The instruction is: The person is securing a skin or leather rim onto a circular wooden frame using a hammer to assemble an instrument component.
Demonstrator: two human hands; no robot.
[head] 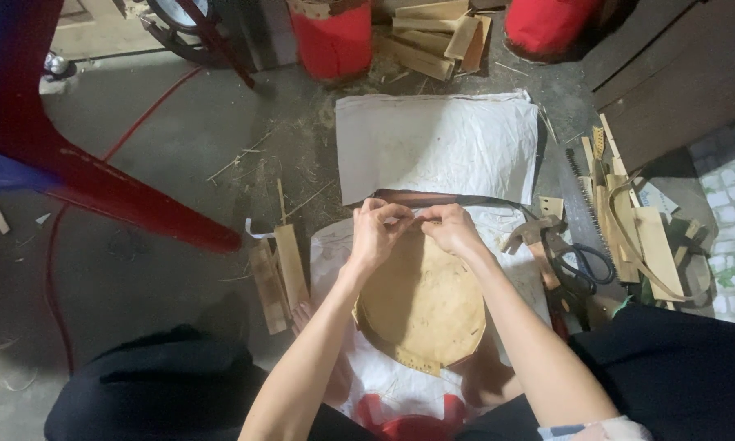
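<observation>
Head view. The round tan woven disc (423,306) rests on your lap over a white sack (384,384); it looks light, thin and somewhat stiff, best gripped at its rim. Your left hand (375,233) and right hand (451,229) meet at its far edge, fingers pinched closed on the rim.

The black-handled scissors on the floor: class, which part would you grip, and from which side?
Grip the scissors by the looped black handles, coming from above. They lie flat among wood strips and a saw, so the open loops are probably the easiest part for fingers to hook.
</observation>
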